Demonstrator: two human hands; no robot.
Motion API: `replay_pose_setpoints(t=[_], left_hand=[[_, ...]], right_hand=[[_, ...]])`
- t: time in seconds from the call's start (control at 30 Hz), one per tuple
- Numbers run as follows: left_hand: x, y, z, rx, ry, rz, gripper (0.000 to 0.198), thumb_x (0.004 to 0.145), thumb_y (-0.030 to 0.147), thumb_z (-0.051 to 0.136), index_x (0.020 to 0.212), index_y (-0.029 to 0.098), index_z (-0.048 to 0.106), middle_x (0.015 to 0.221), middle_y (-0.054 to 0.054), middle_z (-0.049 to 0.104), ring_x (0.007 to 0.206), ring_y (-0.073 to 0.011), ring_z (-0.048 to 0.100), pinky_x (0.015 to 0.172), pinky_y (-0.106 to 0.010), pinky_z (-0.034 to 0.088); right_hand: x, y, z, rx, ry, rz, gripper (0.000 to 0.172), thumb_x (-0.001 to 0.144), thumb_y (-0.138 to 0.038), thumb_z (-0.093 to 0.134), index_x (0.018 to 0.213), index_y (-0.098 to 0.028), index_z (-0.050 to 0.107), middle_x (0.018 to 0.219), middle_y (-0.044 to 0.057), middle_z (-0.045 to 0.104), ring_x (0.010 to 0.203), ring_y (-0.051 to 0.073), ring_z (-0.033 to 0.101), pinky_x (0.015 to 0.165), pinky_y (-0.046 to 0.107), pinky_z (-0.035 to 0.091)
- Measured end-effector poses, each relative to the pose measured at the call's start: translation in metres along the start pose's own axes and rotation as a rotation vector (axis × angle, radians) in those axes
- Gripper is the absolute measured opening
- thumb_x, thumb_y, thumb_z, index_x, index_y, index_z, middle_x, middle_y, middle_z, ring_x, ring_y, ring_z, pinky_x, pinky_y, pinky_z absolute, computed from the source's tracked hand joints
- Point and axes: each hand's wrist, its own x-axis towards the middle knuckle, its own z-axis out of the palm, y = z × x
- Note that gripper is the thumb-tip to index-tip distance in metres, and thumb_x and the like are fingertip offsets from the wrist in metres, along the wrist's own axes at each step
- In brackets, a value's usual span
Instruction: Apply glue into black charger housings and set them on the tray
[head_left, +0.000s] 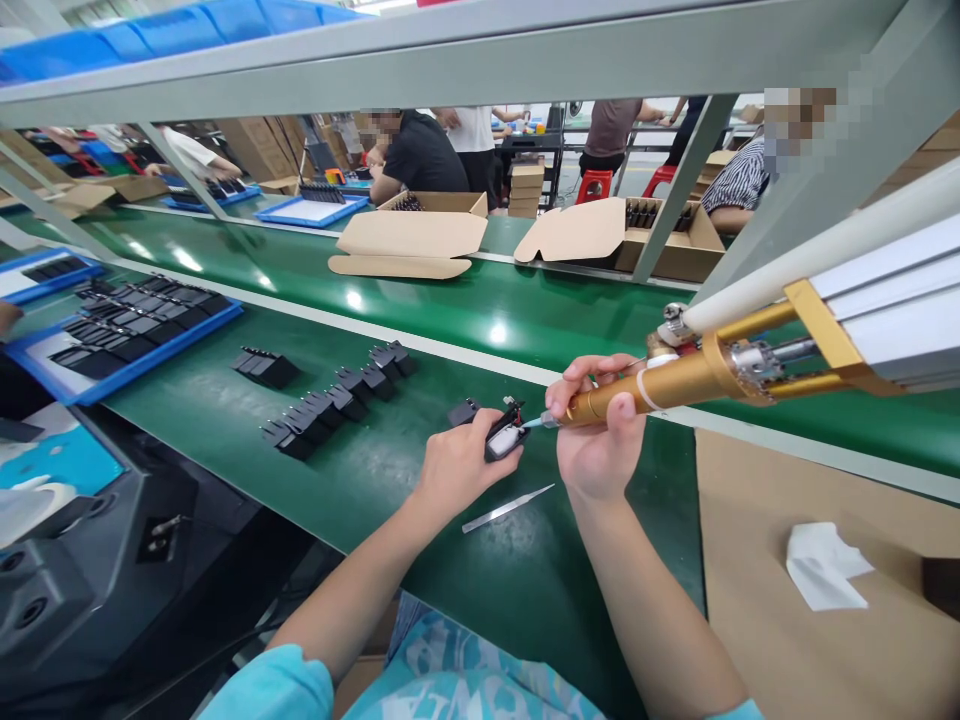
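My left hand (463, 462) grips a small black plastic housing (495, 446) with a white inside and short wires at its top. The gold-coloured glue dispensing gun (637, 397) rests in my right hand (600, 445), its fingers curled around the barrel. Its thin pale-blue nozzle (534, 423) points left, with the tip at the housing's open side; whether it touches, I cannot tell. Just behind my left hand lies another black housing (463, 411), partly hidden. A pair of metal tweezers (508, 508) lies on the green table below my hands.
Several black housings (330, 405) stand in a row on the left, near a blue-rimmed tray (161, 340) full of more. A white tissue (825, 565) lies on cardboard (750, 500) at right. A metal shelf frame (450, 60) crosses above; co-workers sit beyond the green belt (420, 300).
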Motion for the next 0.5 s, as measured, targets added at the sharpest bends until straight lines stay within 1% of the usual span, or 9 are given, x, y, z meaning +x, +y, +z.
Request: replay_pose_setpoints(t=[0.17, 0.33, 0.43, 0.5], left_hand=[[0.001, 0.0, 0.001, -0.021, -0.008, -0.017, 0.036, 0.082, 0.045, 0.065, 0.11, 0.024, 0.056, 0.089, 0.0, 0.075, 0.072, -0.0208, 0.072, 0.06, -0.026, 0.045], [0.003, 0.005, 0.007, -0.038, -0.052, -0.053, 0.036, 0.082, 0.042, 0.065, 0.112, 0.024, 0.055, 0.092, 0.0, 0.075, 0.078, -0.022, 0.072, 0.061, -0.026, 0.046], [0.006, 0.01, 0.011, -0.073, -0.063, -0.029, 0.035, 0.083, 0.04, 0.065, 0.112, 0.022, 0.055, 0.093, -0.001, 0.075, 0.08, -0.0223, 0.072, 0.06, -0.026, 0.047], [0.009, 0.013, 0.014, -0.1, -0.04, 0.007, 0.036, 0.083, 0.04, 0.065, 0.112, 0.021, 0.055, 0.091, -0.002, 0.074, 0.08, -0.0222, 0.072, 0.06, -0.026, 0.047]], right_hand=[[0.0, 0.001, 0.0, 0.013, -0.008, 0.002, 0.021, 0.084, -0.042, 0.062, 0.1, -0.027, 0.061, 0.084, -0.003, 0.061, 0.053, 0.009, 0.054, 0.055, 0.027, 0.045], [-0.002, 0.0, 0.003, 0.031, -0.025, 0.017, 0.023, 0.085, -0.042, 0.062, 0.102, -0.028, 0.061, 0.085, -0.002, 0.062, 0.054, 0.009, 0.054, 0.057, 0.027, 0.046], [-0.004, 0.0, 0.005, 0.046, -0.04, 0.022, 0.022, 0.086, -0.042, 0.061, 0.103, -0.028, 0.061, 0.086, -0.002, 0.062, 0.055, 0.009, 0.054, 0.058, 0.028, 0.046], [-0.005, -0.001, 0.006, 0.051, -0.047, 0.026, 0.022, 0.086, -0.042, 0.061, 0.104, -0.029, 0.061, 0.086, -0.002, 0.062, 0.056, 0.01, 0.054, 0.058, 0.028, 0.045]])
